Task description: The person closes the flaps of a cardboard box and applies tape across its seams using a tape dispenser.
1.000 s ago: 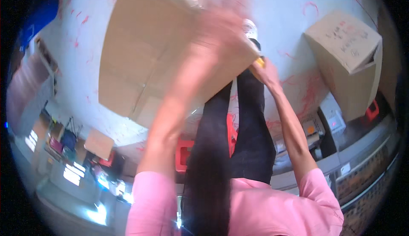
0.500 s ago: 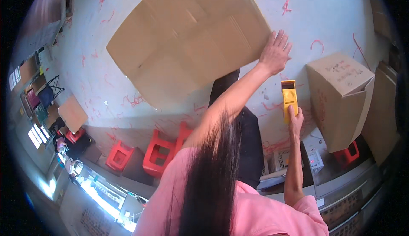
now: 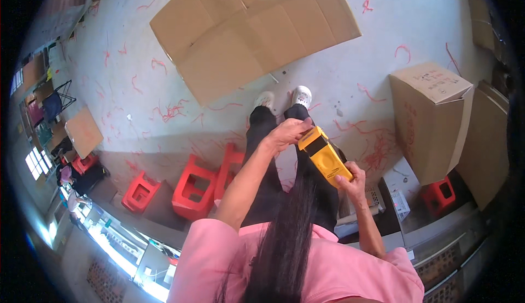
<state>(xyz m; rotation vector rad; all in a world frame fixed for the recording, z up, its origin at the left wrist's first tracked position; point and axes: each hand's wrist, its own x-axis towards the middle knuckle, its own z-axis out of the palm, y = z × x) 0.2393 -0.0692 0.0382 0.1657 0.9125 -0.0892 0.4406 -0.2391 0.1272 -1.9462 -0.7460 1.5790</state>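
Note:
A long, boxy yellow handheld tool (image 3: 330, 163) with a black band near its far end lies tilted in front of my body. Its exact kind does not show. My right hand (image 3: 354, 181) wraps round its near end, the thumb resting on top. At the far end, my left hand (image 3: 290, 132) has its fingers curled in a pinch against the tip; what they grip is hidden. A large brown cardboard sheet (image 3: 257, 35) with crease lines lies on the floor beyond both hands, touched by neither.
A cardboard box (image 3: 426, 122) stands at the right, with more cardboard (image 3: 484, 144) behind it. Red plastic stools (image 3: 194, 188) are at the left, and another red stool (image 3: 439, 193) is under the box. Pink-red string scraps (image 3: 377, 150) litter the floor.
My left hand has left the cardboard sheet's right corner and come back to the yellow tool's far end. My right hand has brought the tool leftward and tilted it.

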